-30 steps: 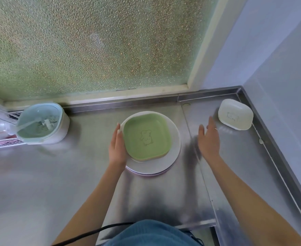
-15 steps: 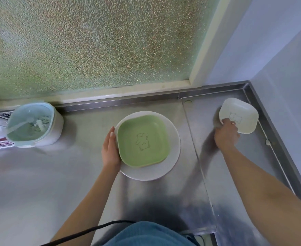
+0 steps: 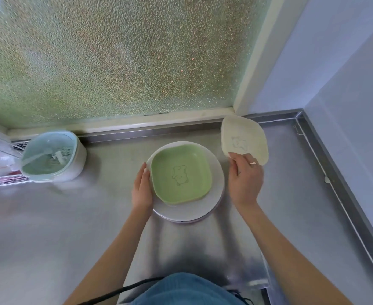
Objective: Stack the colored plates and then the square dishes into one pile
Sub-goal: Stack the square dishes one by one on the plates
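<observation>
head view: right hand pinches cream square dish by its near edge, tilted, beside the pile; left hand flat, open, steadying green square dish on white plate; level the dish, centre it, nest squarely

— What is the surface made of?
— A stainless steel counter is seen, with a raised rim along the back and right edges and a seam running front to back right of the middle.
— And what is carried on it?
— A stack of round plates is set near the middle — a white one on top, a pinkish edge showing below. A pale lidded container is placed at the back left, well apart from the stack.
</observation>
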